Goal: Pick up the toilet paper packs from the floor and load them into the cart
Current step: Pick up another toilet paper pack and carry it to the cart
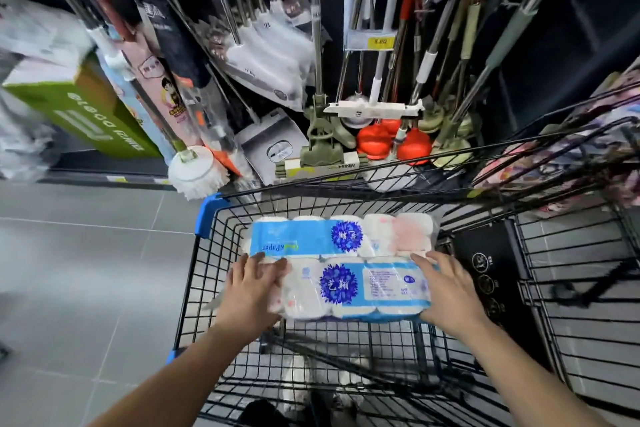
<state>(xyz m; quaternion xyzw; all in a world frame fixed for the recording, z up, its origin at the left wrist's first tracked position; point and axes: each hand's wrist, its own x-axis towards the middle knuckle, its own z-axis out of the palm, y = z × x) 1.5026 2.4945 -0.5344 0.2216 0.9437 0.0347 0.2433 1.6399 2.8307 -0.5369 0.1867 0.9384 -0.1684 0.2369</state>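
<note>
Left hand (252, 289): grips left end of blue-and-white plastic-wrapped toilet paper pack (349, 288).
Right hand (448, 289): grips its right end.
Black wire cart (207, 217): pack inside its basket.

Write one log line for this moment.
stage: loading | left hand: holds near pack | right hand: holds near pack | far pack: in cart

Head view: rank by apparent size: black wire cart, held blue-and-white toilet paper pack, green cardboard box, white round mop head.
1. black wire cart
2. blue-and-white toilet paper pack and green cardboard box: alike, box farther, unranked
3. white round mop head
</note>
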